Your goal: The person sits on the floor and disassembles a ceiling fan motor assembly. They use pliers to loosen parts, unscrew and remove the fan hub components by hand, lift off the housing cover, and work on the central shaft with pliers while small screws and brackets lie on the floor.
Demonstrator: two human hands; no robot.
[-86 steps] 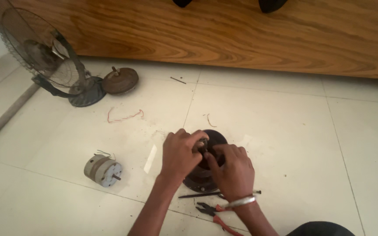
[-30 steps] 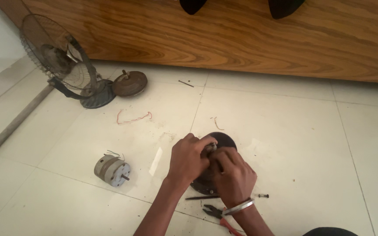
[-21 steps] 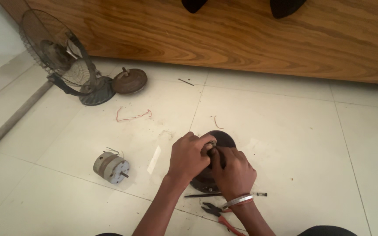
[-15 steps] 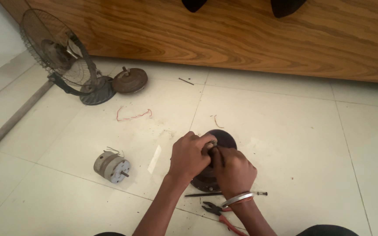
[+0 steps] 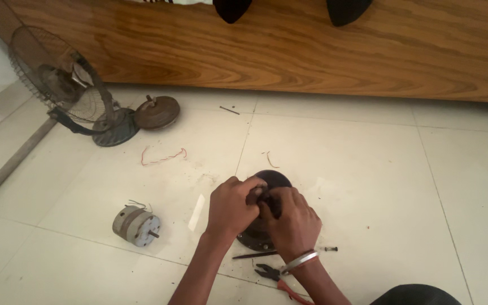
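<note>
Left hand (image 5: 230,206) was curled w/ fingers pressed together around the top of a dark round motor housing (image 5: 266,217); right hand (image 5: 292,217) was likewise closed on it from the other side, a metal bangle (image 5: 299,262) on that wrist. Both hands met over the housing's middle, so what the fingertips pinched there couldn't be made out. Housing itself sat flat on the white tiled floor (image 5: 357,181), its flanged rim showing at the near edge.

Relative to that housing: just beside its near edge lay a thin dark screwdriver (image 5: 255,255), w/ a small screw (image 5: 330,248) near the rim, to the right. Pliers w/ red handles (image 5: 278,279) lay a bit nearer to the person than the screwdriver. Well to the left sat a small grey motor (image 5: 136,226) w/ shaft and wires. Farther off, up-left, a loop of red wire (image 5: 162,156), then a brown round cover (image 5: 156,112) and a wire-caged table fan (image 5: 69,93), tilted on its base. Behind everything ran a wooden panel (image 5: 312,51).
</note>
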